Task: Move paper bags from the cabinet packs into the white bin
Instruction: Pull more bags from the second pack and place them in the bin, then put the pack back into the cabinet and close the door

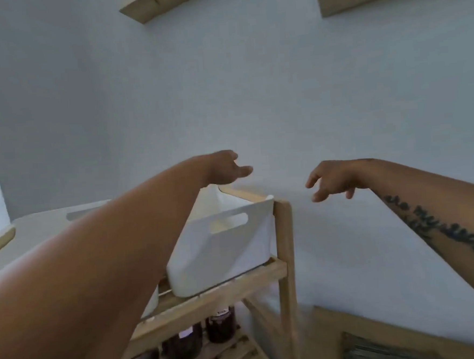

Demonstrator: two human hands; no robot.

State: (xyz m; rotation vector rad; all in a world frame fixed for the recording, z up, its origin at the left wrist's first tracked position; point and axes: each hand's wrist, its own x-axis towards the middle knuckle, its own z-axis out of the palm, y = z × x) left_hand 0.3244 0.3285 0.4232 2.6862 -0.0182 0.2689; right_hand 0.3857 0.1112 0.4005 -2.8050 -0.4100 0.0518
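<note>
Paper bags do not show anywhere in this view, and neither hand carries one; what shows of the task is the white bin [220, 245]. Nearest the camera, the left forearm [96, 273] fills the lower left and crosses in front of the bin's left part. Low in the frame, dark jars [220, 325] stand on a slatted lower level of a wooden shelf unit [285, 260], some with pale labels too blurred to read. At the lower right corner sits a wooden frame [381, 334] with something dark and ribbed inside; what it is cannot be told.

One level up, the white bin rests on the shelf unit's upper slats, its right end touching or just beside the upright post. A slot handle is cut in the end wall facing the camera, and the interior that can be seen looks bare and white. A second pale container [50, 220] lies to the left, largely hidden behind the arm.

Farther out, the left hand [226, 167] hangs above the bin's far rim, fingers loosely spread and holding nothing. The right hand [331, 179] hangs to the right of the post, apart from it, palm down, fingers slack and curled, also empty. Its forearm bears dark tattooed lettering [452, 228].

Behind everything is a plain pale wall [251, 80], with two wooden ledges [161, 2] mounted near the top edge.
</note>
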